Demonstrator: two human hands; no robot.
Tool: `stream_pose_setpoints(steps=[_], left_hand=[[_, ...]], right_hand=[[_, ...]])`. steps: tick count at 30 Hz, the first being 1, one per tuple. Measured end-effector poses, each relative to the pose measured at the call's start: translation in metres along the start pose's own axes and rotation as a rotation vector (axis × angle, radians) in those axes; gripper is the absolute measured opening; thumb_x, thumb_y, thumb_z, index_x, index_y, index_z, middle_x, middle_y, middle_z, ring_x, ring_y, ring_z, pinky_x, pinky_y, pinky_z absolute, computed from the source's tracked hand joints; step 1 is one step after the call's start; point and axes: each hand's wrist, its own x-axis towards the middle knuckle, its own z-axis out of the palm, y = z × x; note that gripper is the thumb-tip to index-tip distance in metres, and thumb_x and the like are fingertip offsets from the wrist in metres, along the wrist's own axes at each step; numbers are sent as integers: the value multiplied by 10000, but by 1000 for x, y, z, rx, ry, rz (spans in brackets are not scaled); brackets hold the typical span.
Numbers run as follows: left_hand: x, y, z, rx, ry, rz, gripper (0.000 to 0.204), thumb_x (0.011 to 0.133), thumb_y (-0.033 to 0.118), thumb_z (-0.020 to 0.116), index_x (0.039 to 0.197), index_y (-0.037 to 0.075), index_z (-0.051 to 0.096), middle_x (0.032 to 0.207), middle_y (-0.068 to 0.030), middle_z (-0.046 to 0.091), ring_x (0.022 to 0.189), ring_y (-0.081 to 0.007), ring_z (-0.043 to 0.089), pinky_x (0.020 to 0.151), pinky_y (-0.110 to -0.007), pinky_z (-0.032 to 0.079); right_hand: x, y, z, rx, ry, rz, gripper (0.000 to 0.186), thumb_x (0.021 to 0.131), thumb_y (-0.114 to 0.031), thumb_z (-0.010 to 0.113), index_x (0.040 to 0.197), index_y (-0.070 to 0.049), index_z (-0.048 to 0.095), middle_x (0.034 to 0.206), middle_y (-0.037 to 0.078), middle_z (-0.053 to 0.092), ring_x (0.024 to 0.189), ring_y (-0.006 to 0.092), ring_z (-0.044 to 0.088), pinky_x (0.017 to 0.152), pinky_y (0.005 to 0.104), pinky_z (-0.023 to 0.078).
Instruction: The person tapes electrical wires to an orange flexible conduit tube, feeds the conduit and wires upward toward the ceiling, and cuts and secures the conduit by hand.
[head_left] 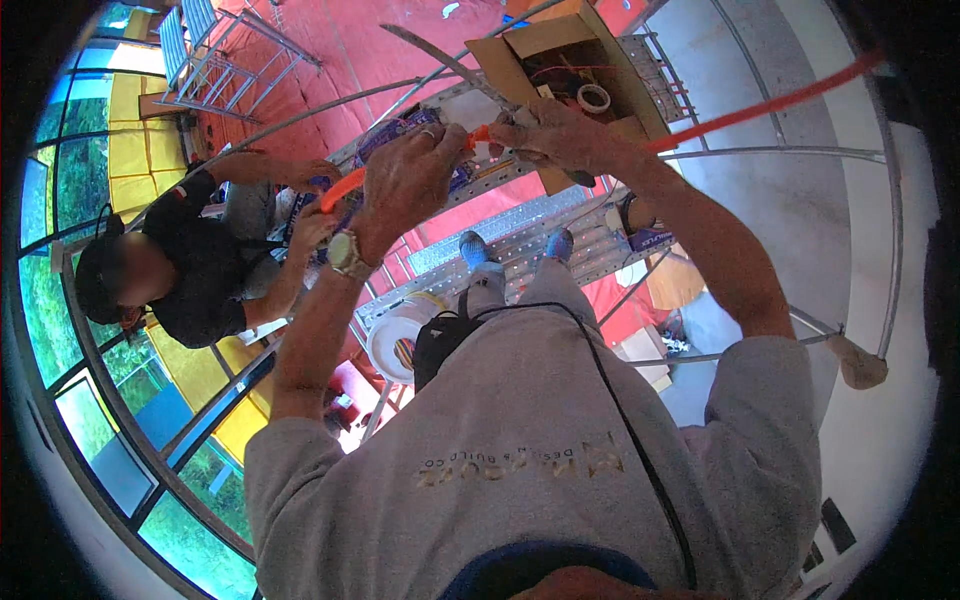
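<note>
An orange-red flexible tube (770,106) runs across in front of me at chest height. My left hand (412,175), with a watch on its wrist, is wrapped round the tube left of centre. Close beside it, my right hand (560,135) is closed at the tube, with its fingers bunched. A long, slightly curved grey blade-like strip (440,58) sticks out from my right fingers toward the far left; its held end is hidden. Left of my left hand, a co-worker's hand (312,228) is at the tube's orange end.
I stand on a perforated metal scaffold platform (515,262) among metal rails. An open cardboard box (500,65) with a tape roll (593,98) stands ahead. A white bucket (392,345) is by my left leg. The co-worker (190,270) is at left, near large windows. Red sheeting (370,40) covers the floor below.
</note>
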Motion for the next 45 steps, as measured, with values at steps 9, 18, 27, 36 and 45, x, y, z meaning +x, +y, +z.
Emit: stream_pose_setpoints(steps=[9,18,27,36,45], left_hand=[[-41,-17,65,-279,61,-230,223,987,236,632,1133,68,621,893,-181,692,792,-399,693,670,-532,522],[-61,-50,54,-501,-19,-169,371,1028,262,607,1342,65,607,1089,-239,716,944,-440,707,793,-510,550],[-140,-92,119,-391,-92,-409,310,1052,220,557,1302,39,584,966,-294,691,927,-501,670,752,-557,506],[-316,-146,246,-128,-191,-144,266,1010,204,569,1250,95,605,1206,-205,650,1058,-434,622,892,-527,523],[-163,-27,158,-108,139,-215,320,938,147,680,1244,74,619,1235,-172,615,1162,-405,571,995,-531,477]], right_hand=[[2,41,-28,-436,-8,-133,605,986,-603,616,1212,-47,687,882,70,714,790,176,669,701,338,517],[-34,143,-102,-757,459,-464,439,1031,-379,650,1362,-92,632,1167,122,713,1109,204,651,939,376,540],[-76,100,-139,-352,715,-184,461,1037,-406,625,1335,-55,642,1255,131,698,1168,226,647,1003,383,512],[-33,142,-95,-304,665,-186,494,1011,-444,662,1356,-92,630,1190,106,712,1116,235,639,962,395,517],[-20,120,-22,-344,495,-90,510,985,-493,665,1279,-77,671,1022,201,726,997,367,704,877,464,535]])
